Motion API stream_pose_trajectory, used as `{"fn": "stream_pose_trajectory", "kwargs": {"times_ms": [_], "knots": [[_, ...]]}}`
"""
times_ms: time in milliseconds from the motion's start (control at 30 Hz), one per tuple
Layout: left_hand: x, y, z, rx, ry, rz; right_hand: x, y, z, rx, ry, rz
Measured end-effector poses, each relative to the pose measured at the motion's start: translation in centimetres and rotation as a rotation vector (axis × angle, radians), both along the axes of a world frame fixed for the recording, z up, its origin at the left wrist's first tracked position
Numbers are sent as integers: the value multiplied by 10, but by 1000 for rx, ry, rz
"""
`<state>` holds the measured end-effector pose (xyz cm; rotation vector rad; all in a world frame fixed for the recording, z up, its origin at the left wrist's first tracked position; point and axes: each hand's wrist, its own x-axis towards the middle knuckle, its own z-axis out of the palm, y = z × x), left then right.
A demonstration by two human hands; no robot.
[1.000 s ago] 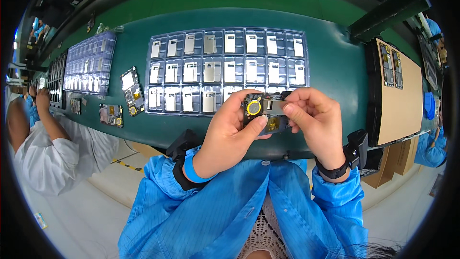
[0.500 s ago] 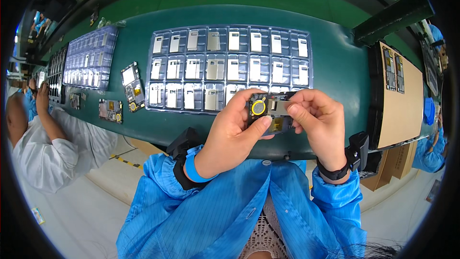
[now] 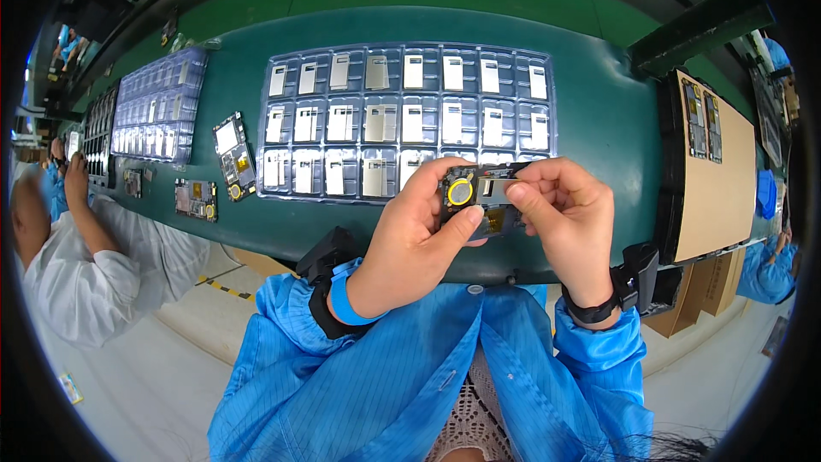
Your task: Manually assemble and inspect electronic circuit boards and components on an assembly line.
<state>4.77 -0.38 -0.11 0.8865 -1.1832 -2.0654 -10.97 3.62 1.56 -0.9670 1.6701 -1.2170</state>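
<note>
My left hand (image 3: pixel 417 235) grips a dark circuit board (image 3: pixel 493 224) by its left end, thumb on the front near a round part with a yellow ring (image 3: pixel 460 192). Between thumb and fingers, my right hand (image 3: pixel 564 210) pinches a thin silver metal plate (image 3: pixel 493 191) with a small cutout. The plate lies over the upper middle of the board; whether it sits fully flat I cannot tell. My right fingers hide the right end of the board. Both hands are above the near edge of the table, in front of a clear plastic tray (image 3: pixel 285 181) of similar metal plates.
Two loose circuit boards, one tilted (image 3: pixel 233 156) and one lower (image 3: pixel 197 198), lie left of the tray. Farther left are stacked clear trays (image 3: pixel 160 104) and a co-worker's arm (image 3: pixel 79 197). A brown board (image 3: pixel 727 192) with circuit boards on it stands at right, below a dark post (image 3: pixel 705 30).
Both hands stay almost in place. The metal plate has turned or shifted slightly against the board under my right thumb. The view has moved a little.
</note>
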Motion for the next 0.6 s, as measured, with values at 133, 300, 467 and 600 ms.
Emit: {"fn": "stream_pose_trajectory", "kwargs": {"times_ms": [133,300,467,600], "knots": [[0,0,-1,-13,-15,-8,1,0,-1,-42,72,-67],[-3,5,-1,-6,0,59,1,2,2,-7,150,-70],[-3,7,-5,-138,-18,86,2,4,3,-25,195,-61],[-3,9,-9,-162,-32,134,3,5,6,-67,246,-52]]}}
